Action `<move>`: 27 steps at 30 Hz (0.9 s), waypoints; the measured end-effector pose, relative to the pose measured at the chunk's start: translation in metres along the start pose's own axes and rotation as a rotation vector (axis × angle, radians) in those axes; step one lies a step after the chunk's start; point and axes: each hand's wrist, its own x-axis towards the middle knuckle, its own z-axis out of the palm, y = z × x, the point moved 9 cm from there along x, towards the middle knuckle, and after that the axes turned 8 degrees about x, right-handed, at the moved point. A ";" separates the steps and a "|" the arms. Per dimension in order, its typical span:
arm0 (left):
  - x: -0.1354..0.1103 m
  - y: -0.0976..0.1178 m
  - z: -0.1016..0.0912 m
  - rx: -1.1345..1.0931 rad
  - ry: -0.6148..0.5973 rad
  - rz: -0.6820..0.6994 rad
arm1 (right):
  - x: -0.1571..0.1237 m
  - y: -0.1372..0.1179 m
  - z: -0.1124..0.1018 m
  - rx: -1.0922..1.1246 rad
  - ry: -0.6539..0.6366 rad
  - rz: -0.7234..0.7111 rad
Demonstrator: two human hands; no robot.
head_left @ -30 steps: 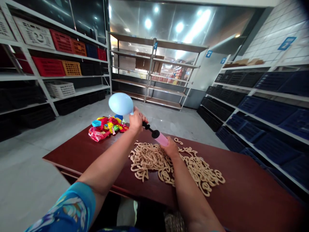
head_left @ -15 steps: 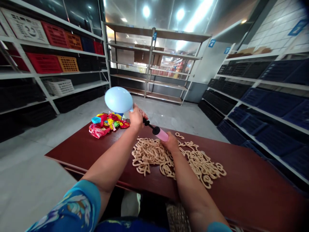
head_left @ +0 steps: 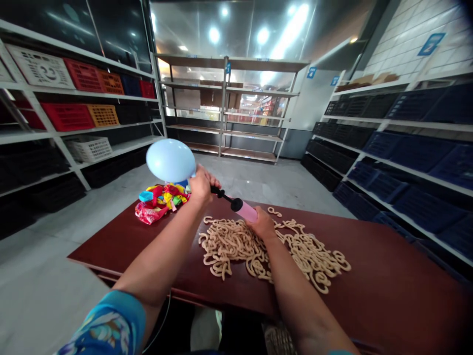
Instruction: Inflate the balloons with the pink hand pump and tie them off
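A light blue balloon (head_left: 171,160), inflated, sits at the far side of my left hand (head_left: 202,186), its neck held in my fingers. The same hand is closed around the black end of a balloon pump (head_left: 247,211). Between the hands, a stretch of the pump's thin black rod shows. My right hand (head_left: 263,223) is wrapped around the pump's pink barrel, over a pile of beige twisted strands (head_left: 234,241) on the table. How the balloon's neck fits on the pump is hidden by my left fingers.
Crumpled colourful balloons in a clear bag (head_left: 160,199) lie at the left of the dark red table (head_left: 388,276). More beige strands (head_left: 314,256) spread to the right. Shelves with plastic crates (head_left: 66,116) line the left, dark crates (head_left: 406,153) the right, and a metal rack (head_left: 223,108) stands behind.
The blue balloon looks larger and sits farther left in view. My left hand has shifted slightly left, and both hands keep their hold. The view has tilted a little.
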 end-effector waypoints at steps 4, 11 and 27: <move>0.002 0.043 0.007 0.002 -0.031 0.045 | 0.000 0.003 -0.001 0.010 0.016 0.029; 0.004 0.015 0.011 0.038 0.011 0.035 | -0.001 0.008 0.004 -0.035 -0.034 0.070; -0.014 -0.021 0.011 0.025 0.002 -0.036 | -0.002 -0.003 -0.003 -0.007 0.058 -0.020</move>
